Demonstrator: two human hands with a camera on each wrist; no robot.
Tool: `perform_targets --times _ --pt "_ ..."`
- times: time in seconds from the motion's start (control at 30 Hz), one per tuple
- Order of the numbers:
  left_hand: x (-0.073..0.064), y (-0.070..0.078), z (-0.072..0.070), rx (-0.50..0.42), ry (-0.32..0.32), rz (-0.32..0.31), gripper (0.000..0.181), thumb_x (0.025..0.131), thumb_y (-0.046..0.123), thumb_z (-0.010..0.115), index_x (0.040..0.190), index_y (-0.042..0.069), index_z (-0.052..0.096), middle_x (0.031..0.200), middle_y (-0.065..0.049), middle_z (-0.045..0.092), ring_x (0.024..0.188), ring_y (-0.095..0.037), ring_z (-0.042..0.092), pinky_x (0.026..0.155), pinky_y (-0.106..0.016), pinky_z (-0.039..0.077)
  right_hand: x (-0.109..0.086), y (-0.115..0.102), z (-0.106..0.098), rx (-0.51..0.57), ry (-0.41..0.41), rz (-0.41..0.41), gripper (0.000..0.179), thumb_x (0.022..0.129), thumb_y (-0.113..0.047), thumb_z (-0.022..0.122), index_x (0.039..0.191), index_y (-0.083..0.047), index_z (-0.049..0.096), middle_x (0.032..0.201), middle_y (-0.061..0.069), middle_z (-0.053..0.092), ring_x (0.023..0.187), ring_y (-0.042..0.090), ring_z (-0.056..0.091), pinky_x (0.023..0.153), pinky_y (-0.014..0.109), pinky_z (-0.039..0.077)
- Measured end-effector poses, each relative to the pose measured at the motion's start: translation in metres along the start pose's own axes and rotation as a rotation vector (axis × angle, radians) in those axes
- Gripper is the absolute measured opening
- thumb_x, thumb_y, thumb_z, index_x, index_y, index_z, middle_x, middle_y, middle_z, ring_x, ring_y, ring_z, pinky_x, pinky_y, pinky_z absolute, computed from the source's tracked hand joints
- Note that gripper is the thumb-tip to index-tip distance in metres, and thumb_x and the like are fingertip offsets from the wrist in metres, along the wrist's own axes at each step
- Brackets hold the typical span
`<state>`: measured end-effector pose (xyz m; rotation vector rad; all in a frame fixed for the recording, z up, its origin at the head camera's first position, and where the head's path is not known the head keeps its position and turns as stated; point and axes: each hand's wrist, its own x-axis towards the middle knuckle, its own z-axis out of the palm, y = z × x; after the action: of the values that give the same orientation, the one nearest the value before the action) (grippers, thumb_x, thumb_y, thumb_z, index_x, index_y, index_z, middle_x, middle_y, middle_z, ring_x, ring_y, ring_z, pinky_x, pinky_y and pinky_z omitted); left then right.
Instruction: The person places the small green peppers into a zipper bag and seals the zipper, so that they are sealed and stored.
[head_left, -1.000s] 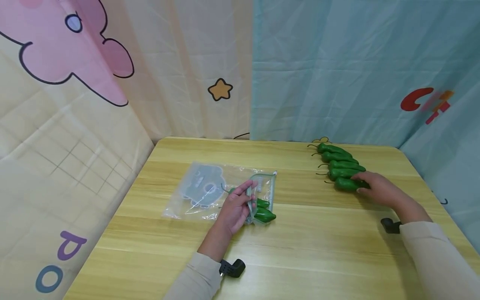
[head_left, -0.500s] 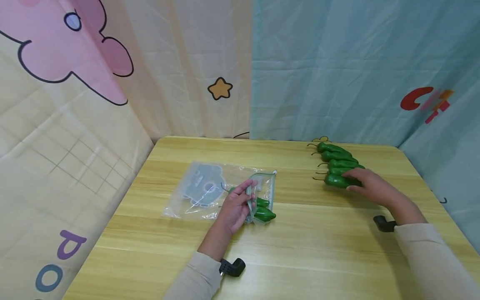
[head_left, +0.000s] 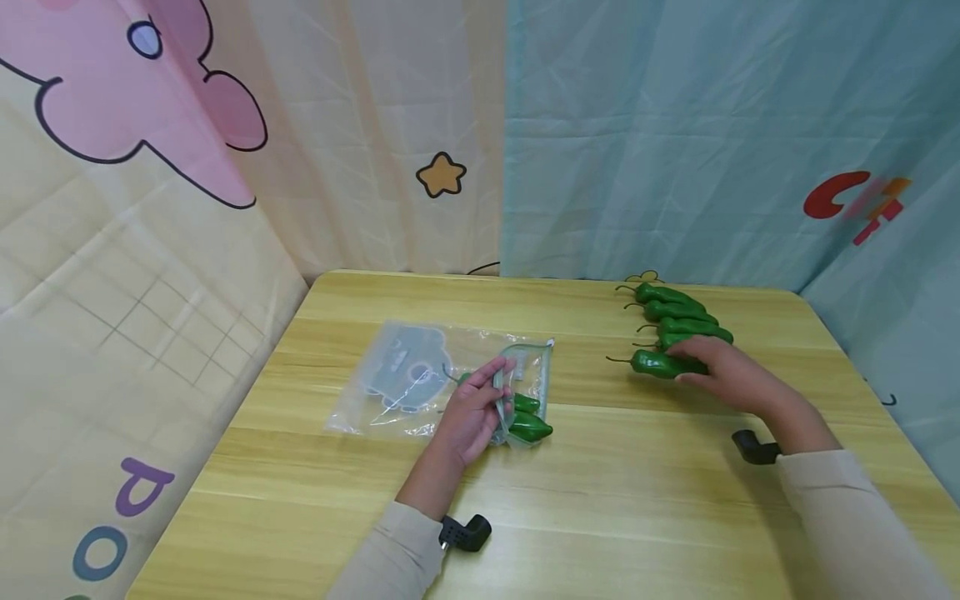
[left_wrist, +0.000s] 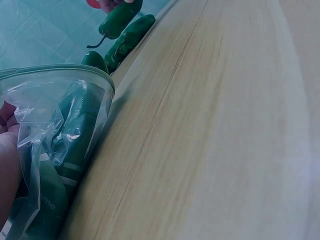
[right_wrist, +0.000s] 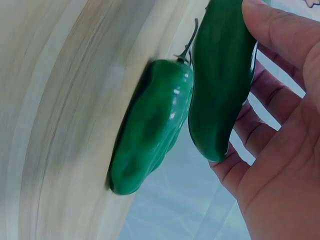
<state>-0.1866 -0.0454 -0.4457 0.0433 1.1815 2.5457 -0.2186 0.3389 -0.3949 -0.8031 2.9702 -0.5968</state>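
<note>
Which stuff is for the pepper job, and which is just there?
For the job:
green pepper in the right hand
row of peppers on the table
clear bag held by the left hand
peppers inside the bag

Just there:
curtains behind the table
their printed orange star
black wrist gadgets

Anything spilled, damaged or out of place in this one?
Nothing stands out. The right hand holds one green pepper beside a neat row of peppers, the left hand grips the clear bag near its mouth, and no spill or damage shows.
</note>
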Motion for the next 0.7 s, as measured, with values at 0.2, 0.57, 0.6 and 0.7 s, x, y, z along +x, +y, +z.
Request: perform_targets --times 0.2,0.57,0.6,0.7 --pt "0.0 0.0 0.001 0.002 0.003 -0.002 0.047 0.088 -0.008 0.04 0.132 0.005 0.045 0.138 -0.005 0.045 0.084 -0.011 0.05 0.068 -0.018 0.045 0.002 -0.007 0.004 0.031 0.015 -0.012 0.037 0.085 -0.02 0.066 0.118 -0.006 0.058 0.118 0.014 0.056 0.109 0.033 0.049 0.086 0.051 0.041" --pt "0.0 0.0 0.001 0.01 0.005 -0.001 0.047 0.088 -0.008 0.041 0.132 0.005 0.045 0.138 -0.006 0.044 0.083 -0.011 0.05 0.068 -0.018 0.045 0.009 -0.016 0.016 0.077 -0.001 -0.032 0.037 0.084 -0.018 0.066 0.118 -0.005 0.057 0.109 0.006 0.058 0.092 0.02 0.054 0.076 0.042 0.046" --pt "0.0 0.0 0.001 0.01 0.006 0.0 0.047 0.088 -0.008 0.041 0.132 0.005 0.045 0.138 -0.006 0.044 0.083 -0.011 0.05 0.068 -0.018 0.045 0.01 -0.017 0.017 0.077 -0.002 -0.033 0.037 0.084 -0.018 0.066 0.118 -0.006 0.057 0.108 0.005 0.058 0.091 0.019 0.054 0.075 0.042 0.046" --pt "0.0 0.0 0.001 0.009 0.006 0.003 0.047 0.087 -0.008 0.041 0.132 0.005 0.045 0.138 -0.006 0.044 0.083 -0.011 0.05 0.067 -0.018 0.045 0.012 -0.02 0.02 0.079 -0.005 -0.032 0.036 0.084 -0.02 0.066 0.117 -0.008 0.057 0.104 0.001 0.057 0.088 0.017 0.052 0.073 0.04 0.046"
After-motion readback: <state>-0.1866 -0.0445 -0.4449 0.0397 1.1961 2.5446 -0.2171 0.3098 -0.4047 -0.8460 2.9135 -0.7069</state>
